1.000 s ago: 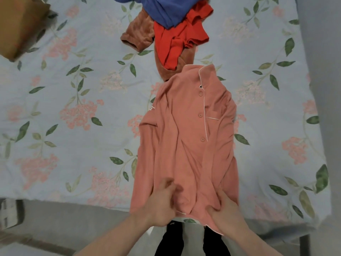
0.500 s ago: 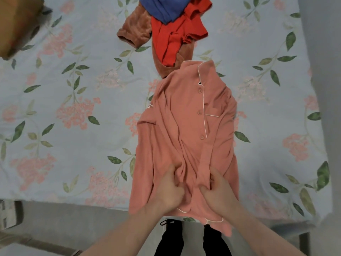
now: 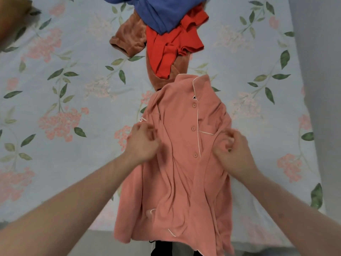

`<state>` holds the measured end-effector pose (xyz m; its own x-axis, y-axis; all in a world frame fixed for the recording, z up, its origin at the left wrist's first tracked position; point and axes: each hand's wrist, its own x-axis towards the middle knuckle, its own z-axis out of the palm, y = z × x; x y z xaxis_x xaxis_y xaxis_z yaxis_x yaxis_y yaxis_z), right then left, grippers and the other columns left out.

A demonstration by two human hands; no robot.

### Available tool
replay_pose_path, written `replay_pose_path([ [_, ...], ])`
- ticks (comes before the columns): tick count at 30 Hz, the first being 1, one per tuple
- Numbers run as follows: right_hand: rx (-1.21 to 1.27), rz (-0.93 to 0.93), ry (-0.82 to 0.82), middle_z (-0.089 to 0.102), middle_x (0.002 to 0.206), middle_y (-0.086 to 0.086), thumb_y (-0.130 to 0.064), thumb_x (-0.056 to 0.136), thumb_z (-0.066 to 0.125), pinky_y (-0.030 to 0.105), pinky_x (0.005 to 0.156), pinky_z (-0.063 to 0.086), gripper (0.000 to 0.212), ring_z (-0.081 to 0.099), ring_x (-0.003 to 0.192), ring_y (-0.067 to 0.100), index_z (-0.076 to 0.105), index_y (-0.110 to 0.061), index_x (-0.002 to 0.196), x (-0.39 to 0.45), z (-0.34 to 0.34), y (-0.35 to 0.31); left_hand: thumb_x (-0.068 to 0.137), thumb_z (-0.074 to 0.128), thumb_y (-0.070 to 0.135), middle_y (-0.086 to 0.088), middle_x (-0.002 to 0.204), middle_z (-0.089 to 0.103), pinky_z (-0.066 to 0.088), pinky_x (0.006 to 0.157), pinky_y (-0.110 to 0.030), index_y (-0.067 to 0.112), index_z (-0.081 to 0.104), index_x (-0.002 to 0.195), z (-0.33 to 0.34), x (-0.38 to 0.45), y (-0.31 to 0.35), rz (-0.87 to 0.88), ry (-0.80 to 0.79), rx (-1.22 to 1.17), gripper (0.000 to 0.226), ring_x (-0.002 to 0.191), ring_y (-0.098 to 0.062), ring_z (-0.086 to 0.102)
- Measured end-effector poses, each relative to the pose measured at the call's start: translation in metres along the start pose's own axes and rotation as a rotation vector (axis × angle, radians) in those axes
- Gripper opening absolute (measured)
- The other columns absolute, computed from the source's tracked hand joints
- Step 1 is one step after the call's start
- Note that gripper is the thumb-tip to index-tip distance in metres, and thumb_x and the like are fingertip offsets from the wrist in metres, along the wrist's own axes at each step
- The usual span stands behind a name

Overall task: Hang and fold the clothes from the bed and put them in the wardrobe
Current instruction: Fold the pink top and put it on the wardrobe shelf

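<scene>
A pink button-up pyjama shirt (image 3: 182,163) with white piping lies lengthwise on the bed, collar away from me, its hem hanging over the near edge. My left hand (image 3: 142,143) pinches the fabric at the shirt's left side, near the sleeve. My right hand (image 3: 232,150) has its fingers curled into the cloth at the right side, just below the chest pocket. Beyond the collar lies a heap: a red garment (image 3: 171,47), a blue garment (image 3: 158,12) on top, and a brown fleece piece (image 3: 127,37).
The bed sheet (image 3: 73,145) is pale blue with pink flowers and green leaves. A brown object (image 3: 11,17) sits at the far left corner. A grey wall or panel (image 3: 321,89) runs along the right. The floor shows below the bed edge.
Both hands have left the shirt's hem and moved up to its middle, spreading apart to the left and right sides. The hem now hangs loose over the bed edge.
</scene>
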<state>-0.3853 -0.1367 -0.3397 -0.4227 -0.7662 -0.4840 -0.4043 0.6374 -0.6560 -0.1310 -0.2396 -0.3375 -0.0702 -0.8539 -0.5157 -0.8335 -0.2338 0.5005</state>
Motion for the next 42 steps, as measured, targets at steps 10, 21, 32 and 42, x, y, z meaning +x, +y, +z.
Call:
replay_pose_path([
  [10, 0.042, 0.199, -0.041, 0.04, 0.154, 0.013, -0.049, 0.072, 0.07, 0.04, 0.109, 0.046, 0.106, 0.053, 0.132, 0.034, 0.02, -0.018, 0.16, 0.139, 0.006, -0.06, 0.086, 0.071, 0.025, -0.003, 0.136, 0.054, 0.05, 0.057, -0.017, 0.014, 0.043, 0.144, -0.016, 0.119, 0.059, -0.158, 0.048, -0.37, 0.065, 0.071, -0.008, 0.067],
  [21, 0.085, 0.156, -0.045, 0.025, 0.144, 0.003, -0.057, 0.087, 0.058, 0.044, 0.112, 0.044, 0.076, 0.052, 0.124, 0.027, 0.028, -0.04, 0.155, 0.172, 0.036, -0.021, 0.088, 0.072, 0.024, -0.008, 0.091, 0.074, 0.061, 0.058, -0.033, 0.019, 0.061, 0.116, 0.018, 0.146, 0.056, -0.255, -0.178, -0.721, 0.03, 0.065, -0.022, 0.071],
  [32, 0.272, 0.149, 0.028, 0.069, 0.071, 0.001, -0.018, 0.075, 0.075, 0.024, 0.051, 0.047, 0.026, 0.06, 0.056, 0.013, 0.071, -0.022, 0.101, 0.174, 0.024, -0.044, 0.091, 0.066, 0.002, -0.009, 0.086, 0.073, 0.056, 0.051, -0.022, 0.014, 0.067, 0.1, 0.008, 0.143, 0.066, -0.156, -0.195, -0.772, 0.015, 0.069, -0.016, 0.075],
  [42, 0.125, -0.288, -0.061, 0.063, 0.077, -0.001, 0.004, 0.083, 0.06, 0.017, 0.063, 0.044, 0.02, 0.053, 0.065, 0.011, 0.073, -0.011, 0.088, 0.142, -0.034, -0.095, 0.081, 0.053, -0.007, -0.003, 0.093, 0.068, 0.055, 0.075, -0.037, 0.018, 0.059, 0.083, -0.042, 0.116, 0.082, 0.176, -0.032, -0.673, 0.026, 0.082, -0.022, 0.069],
])
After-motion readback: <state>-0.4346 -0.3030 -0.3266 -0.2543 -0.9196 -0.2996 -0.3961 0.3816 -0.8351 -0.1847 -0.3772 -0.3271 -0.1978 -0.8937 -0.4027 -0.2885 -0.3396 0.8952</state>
